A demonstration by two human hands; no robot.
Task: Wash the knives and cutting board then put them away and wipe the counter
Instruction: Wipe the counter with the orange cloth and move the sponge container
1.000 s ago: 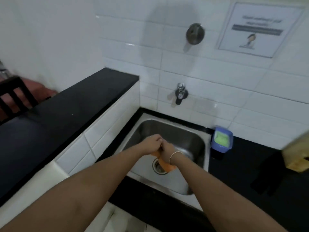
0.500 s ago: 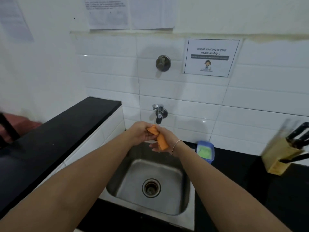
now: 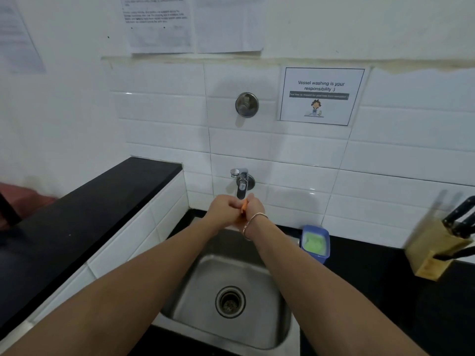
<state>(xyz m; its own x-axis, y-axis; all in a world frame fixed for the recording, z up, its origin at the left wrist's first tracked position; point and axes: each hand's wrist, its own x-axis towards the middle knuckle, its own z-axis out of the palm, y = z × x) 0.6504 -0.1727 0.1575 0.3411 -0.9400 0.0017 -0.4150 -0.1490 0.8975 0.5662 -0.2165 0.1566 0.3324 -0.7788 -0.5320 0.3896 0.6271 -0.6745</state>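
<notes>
Where the tap spout (image 3: pixel 241 192) ends, just below it over the back of the steel sink (image 3: pixel 270 327): orange cloth (image 3: pixel 244 206), bunched, only a thin strip showing. Gripped from both sides, left hand (image 3: pixel 223 210) and right hand (image 3: pixel 254 210) clenched round it, knuckles touching. On the right wrist, a thin bangle (image 3: pixel 253 222). Down in the basin, a round drain (image 3: pixel 230 301). Right of the sink on the black counter (image 3: pixel 372 291), a blue tub (image 3: pixel 315 244) of green soap. Farther right, a wooden knife block (image 3: pixel 434 250) with dark knife handles (image 3: pixel 460 214) sticking up. On the tiles above, a round valve (image 3: pixel 246 104) and a printed notice (image 3: pixel 321 96).
</notes>
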